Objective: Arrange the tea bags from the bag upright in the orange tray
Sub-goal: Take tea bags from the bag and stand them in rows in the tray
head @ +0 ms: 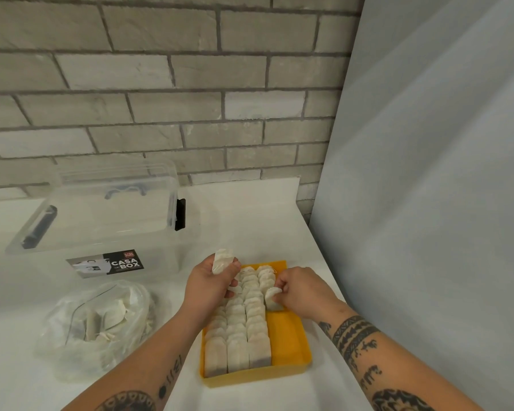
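Note:
An orange tray (288,336) lies on the white table near me. It holds three long rows of upright tea bags (238,327), and a fourth row on the right reaches only partway from the far end. My left hand (208,283) hovers over the tray's far left corner and grips a small stack of tea bags (222,261). My right hand (300,289) pinches one tea bag (272,293) at the near end of the short fourth row. A clear plastic bag (101,324) with more tea bags lies to the left of the tray.
A clear plastic storage box (107,221) with black latches and a "CASA BOX" label stands at the back left. A grey brick wall runs behind the table. A pale panel (428,203) closes off the right side, close to the tray.

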